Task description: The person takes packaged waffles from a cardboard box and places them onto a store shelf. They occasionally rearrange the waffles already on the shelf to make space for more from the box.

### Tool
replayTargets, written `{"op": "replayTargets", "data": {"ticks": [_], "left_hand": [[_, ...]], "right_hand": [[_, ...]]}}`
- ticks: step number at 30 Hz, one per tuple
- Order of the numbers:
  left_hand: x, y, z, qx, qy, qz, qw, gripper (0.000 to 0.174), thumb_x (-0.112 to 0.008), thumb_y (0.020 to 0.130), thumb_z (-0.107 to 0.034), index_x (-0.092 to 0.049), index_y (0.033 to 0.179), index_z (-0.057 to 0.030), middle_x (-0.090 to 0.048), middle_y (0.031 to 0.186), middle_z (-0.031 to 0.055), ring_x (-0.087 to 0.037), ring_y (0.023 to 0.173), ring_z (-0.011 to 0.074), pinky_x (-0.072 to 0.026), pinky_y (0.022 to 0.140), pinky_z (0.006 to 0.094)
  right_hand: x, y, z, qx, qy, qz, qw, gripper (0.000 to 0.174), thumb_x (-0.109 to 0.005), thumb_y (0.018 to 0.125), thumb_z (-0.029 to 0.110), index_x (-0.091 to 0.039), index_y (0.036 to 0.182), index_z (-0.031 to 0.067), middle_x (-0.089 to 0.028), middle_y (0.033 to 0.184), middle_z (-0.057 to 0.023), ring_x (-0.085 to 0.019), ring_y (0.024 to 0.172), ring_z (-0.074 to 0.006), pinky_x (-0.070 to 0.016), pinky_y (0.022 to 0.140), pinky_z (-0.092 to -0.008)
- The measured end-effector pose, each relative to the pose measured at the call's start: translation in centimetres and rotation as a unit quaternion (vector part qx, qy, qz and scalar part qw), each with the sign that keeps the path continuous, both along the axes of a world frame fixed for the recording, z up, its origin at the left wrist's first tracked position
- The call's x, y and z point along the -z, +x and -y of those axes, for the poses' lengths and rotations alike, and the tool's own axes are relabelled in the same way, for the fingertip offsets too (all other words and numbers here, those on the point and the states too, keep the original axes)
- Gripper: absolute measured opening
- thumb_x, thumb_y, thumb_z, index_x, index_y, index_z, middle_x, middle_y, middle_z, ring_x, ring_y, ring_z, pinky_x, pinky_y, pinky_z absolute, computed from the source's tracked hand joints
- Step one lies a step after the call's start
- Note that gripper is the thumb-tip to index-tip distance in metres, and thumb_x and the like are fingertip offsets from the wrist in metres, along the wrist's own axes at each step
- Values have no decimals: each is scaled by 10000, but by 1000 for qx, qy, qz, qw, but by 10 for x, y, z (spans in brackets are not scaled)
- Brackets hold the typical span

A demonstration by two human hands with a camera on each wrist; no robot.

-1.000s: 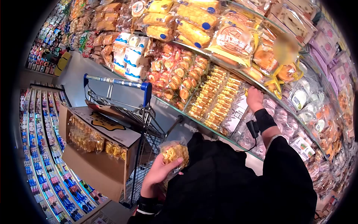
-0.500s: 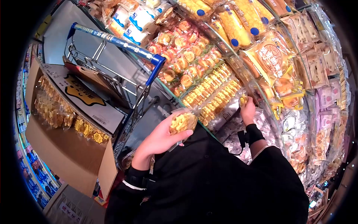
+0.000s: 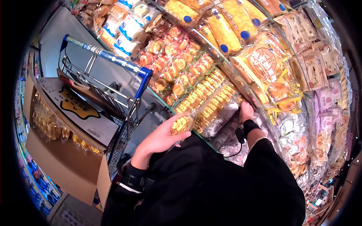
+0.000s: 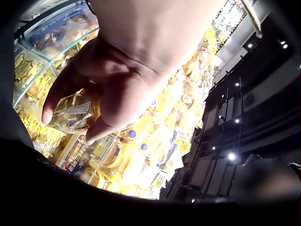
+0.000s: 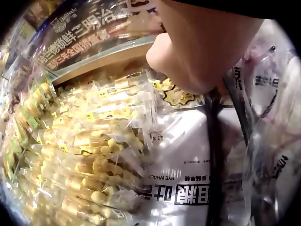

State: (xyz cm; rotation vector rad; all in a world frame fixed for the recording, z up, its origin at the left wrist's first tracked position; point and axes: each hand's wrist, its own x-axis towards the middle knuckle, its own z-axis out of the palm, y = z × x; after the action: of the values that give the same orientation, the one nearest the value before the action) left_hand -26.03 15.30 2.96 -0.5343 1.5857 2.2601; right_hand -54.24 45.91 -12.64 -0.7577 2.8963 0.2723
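My left hand (image 3: 158,136) grips a clear-wrapped packet of yellow snack pieces (image 3: 181,125) in front of my body, near the shelf's front edge. In the left wrist view, the thumb and fingers curl round the clear wrapper (image 4: 74,113). My right hand (image 3: 247,112) reaches to the back of the shelf, at the far end of two rows of similar packets (image 3: 215,104). Just under that hand, in the right wrist view, a packet with a yellow star-shaped print (image 5: 178,96) shows at its fingers, most of which are hidden. White bags of rye toast (image 5: 193,155) lie beside the rows.
On my left stands a shopping cart (image 3: 109,56) with a blue handle, bearing an open cardboard box (image 3: 64,162) of more packets (image 3: 52,120). Small round cakes (image 3: 175,64) fill the compartment left of the rows. Bagged breads (image 3: 264,62) lie on the tier behind, past a glass divider.
The head view has turned, bringing the shelf closer. My right hand showed a yellow packet at its fingers half a second ago and is now at the row's back end. The left hand keeps its packet.
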Motion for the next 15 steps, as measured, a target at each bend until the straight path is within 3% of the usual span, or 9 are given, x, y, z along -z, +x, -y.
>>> {"op": "replayTargets", "data": {"ticks": [4,5,7,8,9,12,13,14,15], "left_hand": [[-6,-2,-3,-10,-10,4,1000,549,-641,830,-124,-379,1309,-72,-540,1033,18,-518,801,74,-483,590,227],[-5,-2,-3,2,-15,6,1000,549,-641,830,-124,-379,1309,-72,-540,1033,18,-518,801,74,-483,590,227],[0,-4,-1,-14,-30,-12,999,535,-634,833,-103,-379,1301,-53,-541,1040,19,-528,818,72,-487,597,223],[-2,-7,0,5,-35,-10,999,535,-634,833,-103,-379,1301,-53,-541,1040,19,-528,818,72,-487,597,223],[-4,-10,1,-10,-14,-1,1000,528,-631,834,-90,-379,1296,-45,-542,1044,22,-534,824,74,-490,604,225],[-9,-22,1,-22,11,23,999,517,-623,836,-65,-378,1290,-37,-544,1049,26,-544,825,76,-494,613,227],[-11,-25,1,-28,18,40,999,512,-618,837,-54,-378,1289,-36,-544,1050,28,-549,821,77,-496,616,227],[-11,-27,2,-12,10,33,999,506,-614,838,-48,-382,1287,-26,-543,1065,27,-546,869,84,-501,658,233],[-9,-29,3,-1,3,36,999,506,-614,838,-48,-382,1287,-26,-543,1065,27,-546,869,84,-501,658,233]], "right_hand": [[21,4,8,-16,-74,-139,987,145,-460,777,43,-568,857,-12,-608,858,-219,-596,826,-395,-460,775,-483],[26,7,10,60,-37,-89,994,230,-498,752,35,-553,968,-24,-603,870,-184,-570,889,-364,-432,836,-449],[17,28,30,51,-114,-231,965,385,-505,743,62,-493,1104,-71,-542,1041,-227,-487,1045,-376,-350,938,-457],[28,31,29,130,-115,-146,974,510,-531,729,99,-427,1191,-90,-460,1173,-254,-428,1115,-367,-296,990,-438],[17,55,38,80,-118,-249,958,496,-517,752,145,-436,1179,-94,-473,1166,-246,-436,1116,-365,-317,987,-420],[66,78,38,252,-334,-148,896,441,-516,779,184,-471,1139,-65,-478,1150,-234,-434,1128,-367,-354,963,-387],[74,70,34,451,-588,30,671,499,-487,821,233,-379,1242,-12,-424,1244,-215,-398,1178,-349,-342,975,-404],[82,62,31,562,-737,199,319,565,-458,863,281,-286,1344,41,-371,1337,-196,-361,1228,-331,-329,986,-422],[74,52,38,603,-748,150,232,559,-389,898,352,-272,1341,32,-345,1370,-164,-356,1239,-267,-330,995,-380]]}}
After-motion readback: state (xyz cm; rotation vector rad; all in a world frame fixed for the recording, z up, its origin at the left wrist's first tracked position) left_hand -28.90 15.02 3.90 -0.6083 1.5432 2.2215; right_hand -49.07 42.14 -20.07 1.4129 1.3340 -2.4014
